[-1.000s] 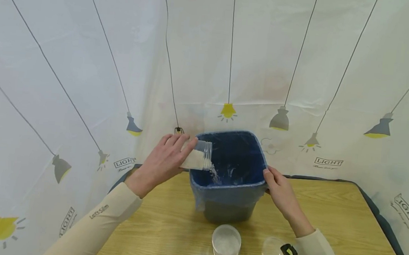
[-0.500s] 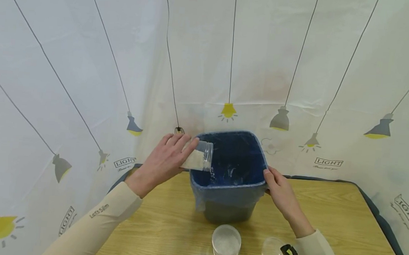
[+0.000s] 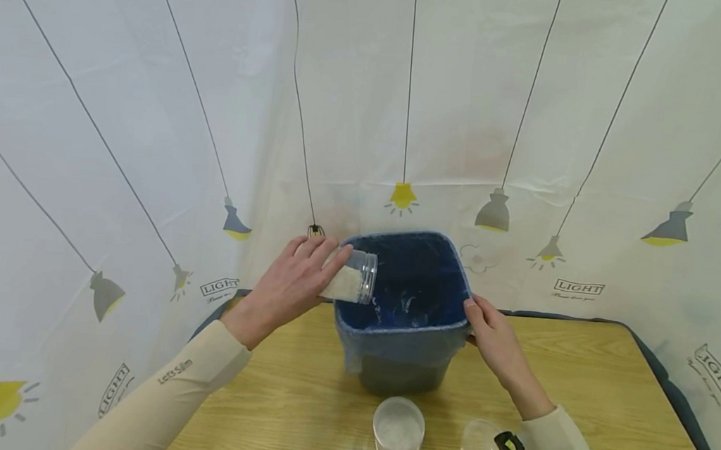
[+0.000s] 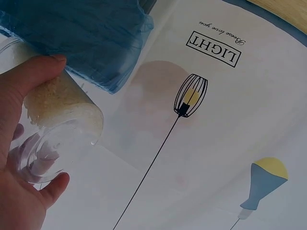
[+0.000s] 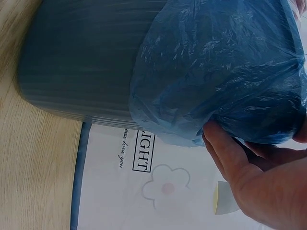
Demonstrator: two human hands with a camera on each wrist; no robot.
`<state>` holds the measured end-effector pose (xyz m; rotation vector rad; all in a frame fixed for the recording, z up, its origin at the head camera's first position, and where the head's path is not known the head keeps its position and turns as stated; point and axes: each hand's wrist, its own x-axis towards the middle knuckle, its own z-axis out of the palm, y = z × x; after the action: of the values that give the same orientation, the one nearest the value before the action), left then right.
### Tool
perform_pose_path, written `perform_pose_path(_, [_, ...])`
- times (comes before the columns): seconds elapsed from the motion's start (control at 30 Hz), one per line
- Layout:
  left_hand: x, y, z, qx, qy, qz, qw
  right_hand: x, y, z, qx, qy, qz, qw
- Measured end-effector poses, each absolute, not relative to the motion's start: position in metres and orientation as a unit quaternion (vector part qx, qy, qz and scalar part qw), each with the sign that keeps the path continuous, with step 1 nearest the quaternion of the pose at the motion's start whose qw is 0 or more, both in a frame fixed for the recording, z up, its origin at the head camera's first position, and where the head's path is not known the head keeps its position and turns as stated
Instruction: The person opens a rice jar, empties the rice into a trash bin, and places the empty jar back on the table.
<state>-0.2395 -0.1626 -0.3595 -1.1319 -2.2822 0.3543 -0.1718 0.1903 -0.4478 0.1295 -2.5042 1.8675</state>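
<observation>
My left hand (image 3: pixel 289 276) grips a clear plastic jar (image 3: pixel 355 288) of pale grains. The jar lies on its side, its threaded mouth over the left rim of a bin (image 3: pixel 402 377). In the left wrist view the grains (image 4: pixel 62 103) lie along one wall of the jar, and its base end is bare. A blue plastic bag (image 3: pixel 426 272) lines the bin and folds over the rim; a few white specks show inside. At the bin's right rim my right hand (image 3: pixel 500 342) holds the edge through the bag (image 5: pixel 216 62).
In front of the bin stands an open clear container (image 3: pixel 398 433) with whitish contents. Right of it, a clear round lid (image 3: pixel 483 446) lies near the right sleeve and a small black item (image 3: pixel 509 445). A printed white sheet (image 3: pixel 445 119) hangs behind the wooden table (image 3: pixel 566 361).
A stream of grains fell from the jar's mouth a second ago; now only a few specks show below it. The jar has shifted very slightly right. The right hand stays at the rim.
</observation>
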Motion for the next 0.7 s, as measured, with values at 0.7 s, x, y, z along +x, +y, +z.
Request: perform_pose_path(0.7, [-0.2381,-0.1606,-0.3587,-0.422,-0.85,0.139,0.282,-0.1721,0.1904,-0.4494,0.043,-0.8,0.599,0.006])
